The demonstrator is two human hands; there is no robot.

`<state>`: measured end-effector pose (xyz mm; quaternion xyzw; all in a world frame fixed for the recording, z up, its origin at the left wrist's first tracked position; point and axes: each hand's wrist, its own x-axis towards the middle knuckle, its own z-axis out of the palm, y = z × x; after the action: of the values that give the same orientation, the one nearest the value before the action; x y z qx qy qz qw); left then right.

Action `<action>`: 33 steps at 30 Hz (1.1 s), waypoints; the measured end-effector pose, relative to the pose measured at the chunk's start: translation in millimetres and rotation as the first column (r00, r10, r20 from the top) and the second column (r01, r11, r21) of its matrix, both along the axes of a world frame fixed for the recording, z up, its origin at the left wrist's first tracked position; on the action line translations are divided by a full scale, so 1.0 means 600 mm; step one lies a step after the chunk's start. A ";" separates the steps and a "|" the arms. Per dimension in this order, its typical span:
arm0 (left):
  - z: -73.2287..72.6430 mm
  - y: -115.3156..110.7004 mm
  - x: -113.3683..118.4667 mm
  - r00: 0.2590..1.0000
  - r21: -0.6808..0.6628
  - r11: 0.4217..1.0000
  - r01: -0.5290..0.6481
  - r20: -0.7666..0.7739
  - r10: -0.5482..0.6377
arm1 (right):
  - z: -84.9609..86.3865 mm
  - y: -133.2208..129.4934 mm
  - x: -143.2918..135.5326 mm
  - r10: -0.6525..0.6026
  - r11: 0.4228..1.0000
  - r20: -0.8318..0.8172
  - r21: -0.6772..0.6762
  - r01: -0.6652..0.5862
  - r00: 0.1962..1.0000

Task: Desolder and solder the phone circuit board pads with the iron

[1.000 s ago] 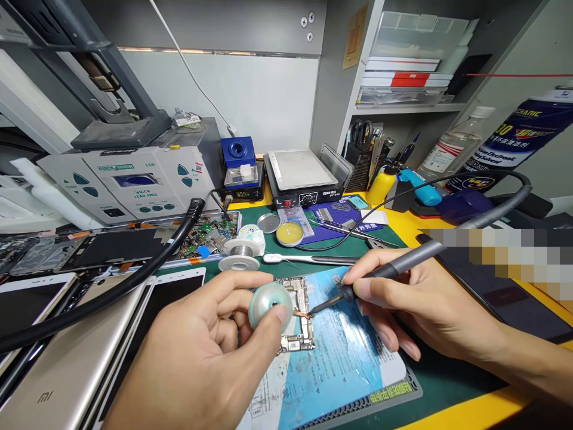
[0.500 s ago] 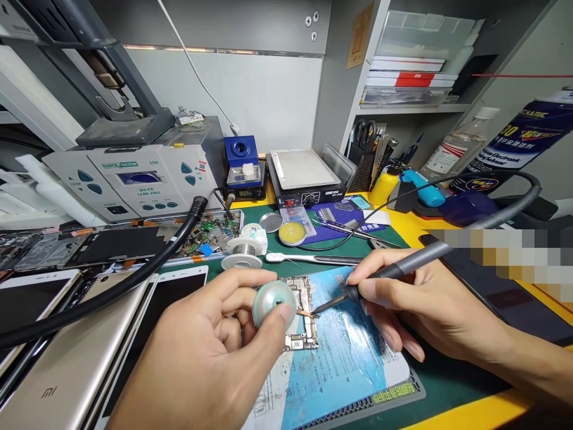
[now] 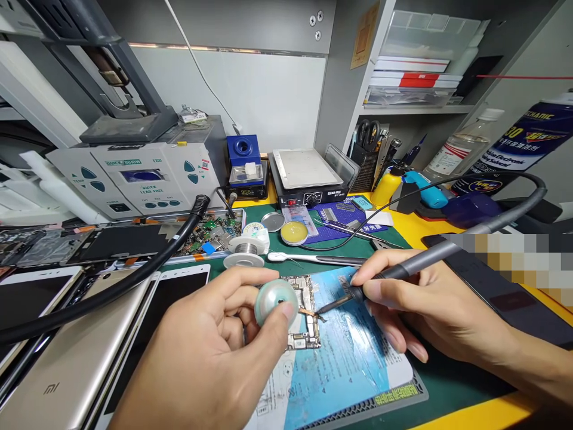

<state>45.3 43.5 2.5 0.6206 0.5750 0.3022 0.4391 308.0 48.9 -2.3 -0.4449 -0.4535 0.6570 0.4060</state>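
My left hand (image 3: 215, 352) pinches a round, pale-green spool of desoldering braid (image 3: 274, 298) between thumb and fingers. A short copper strip of the braid (image 3: 307, 312) sticks out to the right over a phone circuit board (image 3: 310, 334). My right hand (image 3: 416, 298) grips a soldering iron (image 3: 358, 292) like a pen. The iron's tip meets the braid's end at the board's right edge, though exact contact is too small to tell. Beneath the board lies a blue and white printed sheet (image 3: 344, 358). The spool and my left fingers hide the board's left part.
A solder wire reel (image 3: 244, 251), a flux tin (image 3: 294, 233) and a brush (image 3: 313, 258) lie behind the board. Several phones (image 3: 85, 334) lie at left under a thick black hose (image 3: 134, 286). The iron's cable (image 3: 514, 209) arches at right. A hot-air station (image 3: 138, 179) stands behind.
The whole view has shifted slightly. Both hands keep their grips, and the braid's end and iron tip stay together near the board's right edge.
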 end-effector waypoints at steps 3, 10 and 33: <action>-0.001 -0.006 -0.004 1.000 0.016 1.000 -0.005 -0.002 0.005 | -0.004 -0.001 0.001 0.002 1.000 -0.037 0.010 -0.001 0.999; 0.000 -0.003 0.001 1.000 0.033 0.999 -0.012 0.024 0.011 | 0.003 0.003 -0.007 -0.020 1.000 -0.045 -0.022 0.019 0.999; 0.026 -0.017 0.039 0.962 -0.033 0.967 -0.253 0.100 0.256 | 0.007 0.006 -0.013 -0.069 0.996 -0.048 -0.064 0.065 0.996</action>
<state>68.7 33.2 18.2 0.5208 0.6296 0.3820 0.4319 300.4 52.6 2.1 -0.4556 -0.4074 0.6677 0.4250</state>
